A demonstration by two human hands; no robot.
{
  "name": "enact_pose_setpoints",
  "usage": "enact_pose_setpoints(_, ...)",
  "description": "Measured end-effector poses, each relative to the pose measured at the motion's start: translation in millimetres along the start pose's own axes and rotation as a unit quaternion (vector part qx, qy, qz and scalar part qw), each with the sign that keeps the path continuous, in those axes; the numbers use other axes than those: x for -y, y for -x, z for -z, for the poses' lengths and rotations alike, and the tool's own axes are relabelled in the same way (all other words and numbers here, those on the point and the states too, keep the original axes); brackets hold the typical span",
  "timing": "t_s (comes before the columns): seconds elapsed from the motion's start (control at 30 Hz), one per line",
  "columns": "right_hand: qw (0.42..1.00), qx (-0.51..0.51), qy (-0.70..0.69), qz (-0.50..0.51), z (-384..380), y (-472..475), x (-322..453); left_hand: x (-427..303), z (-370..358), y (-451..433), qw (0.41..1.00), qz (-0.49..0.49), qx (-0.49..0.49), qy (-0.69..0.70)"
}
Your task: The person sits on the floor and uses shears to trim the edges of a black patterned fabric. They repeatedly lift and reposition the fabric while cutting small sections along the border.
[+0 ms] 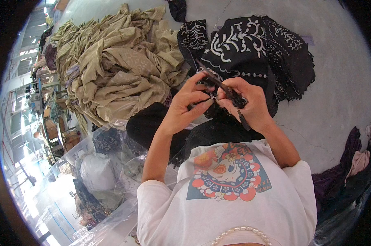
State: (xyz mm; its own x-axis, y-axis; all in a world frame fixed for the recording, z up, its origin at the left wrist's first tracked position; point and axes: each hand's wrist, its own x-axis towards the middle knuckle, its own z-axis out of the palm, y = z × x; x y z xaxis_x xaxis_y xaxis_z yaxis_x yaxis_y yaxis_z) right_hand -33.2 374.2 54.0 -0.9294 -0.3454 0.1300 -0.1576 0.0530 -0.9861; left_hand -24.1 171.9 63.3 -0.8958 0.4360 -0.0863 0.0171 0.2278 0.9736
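Note:
My left hand [190, 103] pinches an edge of the black embroidered fabric [239, 40] between thumb and fingers. Close beside it, my right hand [248, 98] holds a dark, slender pointed tool [214, 78], probably thread snips or scissors, its tip slanting up over the left fingers. The right fingertips meet the fabric edge at the left thumb. White floral stitching covers the black cloth, which spreads beyond both hands over the grey floor and has frayed edges. Exactly what lies between the fingertips is too small to tell.
A large heap of olive-beige fabric [121, 64] lies to the left of the black cloth. Clear plastic bags [96, 172] with cloth inside are at lower left, and dark purple fabric [336, 175] at lower right. Racks and boxes [51, 127] stand farther left.

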Motion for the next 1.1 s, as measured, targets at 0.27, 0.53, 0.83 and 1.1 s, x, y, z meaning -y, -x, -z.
enact_pose_setpoints(0.27,0.999,0.014,0.018,-0.025,9.9,-2.2,3.8,1.3,-11.1,9.5,0.987,0.066,-0.144,0.014)
enact_pose_setpoints(0.53,0.981,0.010,-0.162,-0.105,6.6,-7.1,-1.3,0.4,-15.3,9.6,0.990,-0.005,-0.114,-0.077)
enact_pose_setpoints(0.83,0.979,0.080,-0.148,-0.115,4.5,8.9,-16.8,-11.0,10.9,15.3,0.938,0.230,-0.070,0.251)
enact_pose_setpoints(1.1,0.907,0.286,-0.146,-0.273,6.3,45.7,-15.8,-22.7,35.3,14.1,0.944,0.243,-0.086,0.207)
